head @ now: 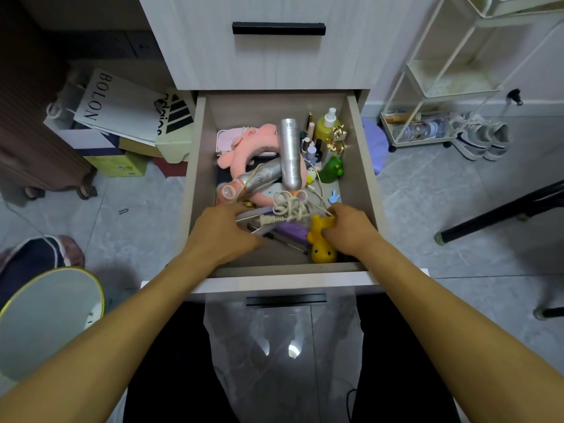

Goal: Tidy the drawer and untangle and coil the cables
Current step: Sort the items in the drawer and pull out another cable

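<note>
Mid-frame, in the open drawer [360, 166], your left hand [224, 232] and right hand [351, 228] each grasp the tangled cable [288, 206].

Drawer [360, 166] pulled out below a closed drawer front [274, 56]. Inside: two spray cans [290, 154] crossed at centre over a plush toy [244, 148]; bottles [326, 126] in the rear right corner; tangled cable [290, 206] toward the front, between left hand [222, 230] and right hand [348, 227]; duck toy [322, 242] at front right; pens [283, 242] at front centre
</note>
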